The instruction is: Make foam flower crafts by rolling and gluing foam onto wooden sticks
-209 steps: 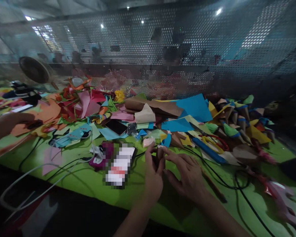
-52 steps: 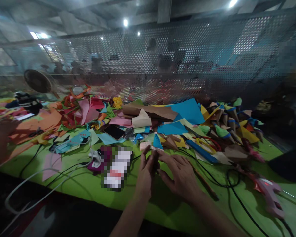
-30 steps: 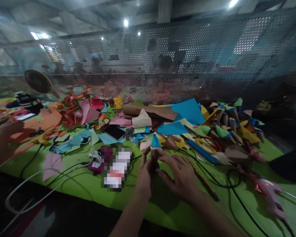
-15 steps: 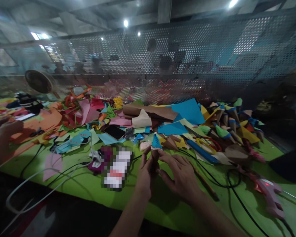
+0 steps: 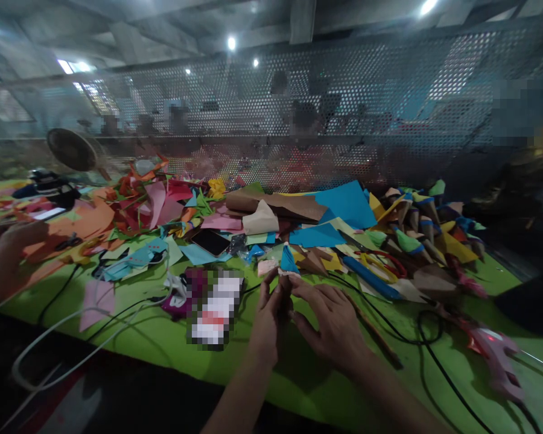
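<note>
A small paper piece with a blue pointed top (image 5: 288, 260), a pale pink band below it and a dark brown lower part stands upright between my hands. My left hand (image 5: 268, 313) wraps its fingers round the brown lower part, which is mostly hidden. From the other side my right hand (image 5: 328, 319) lays a fingertip on the pale band, its thumb close to the brown part and its other fingers stretched to the right. Just behind my left fingertips sits a small pale pink lump (image 5: 266, 267).
A phone (image 5: 217, 310) with a lit screen lies left of my hands, near a white cable (image 5: 27, 361). A pink glue gun (image 5: 498, 361) and a thin stick (image 5: 377, 334) lie right. Coloured paper, scissors (image 5: 384, 265) and brown paper cones (image 5: 428, 211) fill the back. Another person's hand (image 5: 9, 253) is far left.
My hands hold nearly the same pose round the paper piece. The other person's hand at far left has shifted slightly to the right.
</note>
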The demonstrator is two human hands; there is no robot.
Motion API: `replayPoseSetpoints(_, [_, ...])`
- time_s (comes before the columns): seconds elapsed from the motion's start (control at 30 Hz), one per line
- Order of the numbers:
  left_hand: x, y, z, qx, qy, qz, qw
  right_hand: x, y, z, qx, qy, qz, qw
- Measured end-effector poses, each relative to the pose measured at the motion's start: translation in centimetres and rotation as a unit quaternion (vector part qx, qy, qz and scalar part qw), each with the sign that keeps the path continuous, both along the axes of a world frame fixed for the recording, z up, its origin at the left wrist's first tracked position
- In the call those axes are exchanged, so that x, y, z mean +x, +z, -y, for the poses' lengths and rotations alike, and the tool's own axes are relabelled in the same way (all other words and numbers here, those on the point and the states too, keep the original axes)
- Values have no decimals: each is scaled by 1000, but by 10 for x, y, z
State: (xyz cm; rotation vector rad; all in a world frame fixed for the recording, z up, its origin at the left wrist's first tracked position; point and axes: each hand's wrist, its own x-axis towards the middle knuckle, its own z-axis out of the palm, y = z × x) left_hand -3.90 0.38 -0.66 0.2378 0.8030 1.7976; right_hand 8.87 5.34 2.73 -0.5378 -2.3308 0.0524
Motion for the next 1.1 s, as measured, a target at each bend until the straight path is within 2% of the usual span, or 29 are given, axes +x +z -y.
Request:
replayPoseSetpoints(0.33, [1,5,1,-5,-3,-29,1000,0,1,2,-5,4,8,1000])
replayPoseSetpoints(0.6, [4,12,3,-45,24,-130,990,1,4,2,5,1,-3,1000])
replayPoseSetpoints(0.87, [6,17,3,-55,14,-143,988,2,2,0,-12,1,-14,1000])
replayPoseSetpoints(1.1, [5,16,4,-45,13,-154,987,2,0,-1,-12,9,-17,1000])
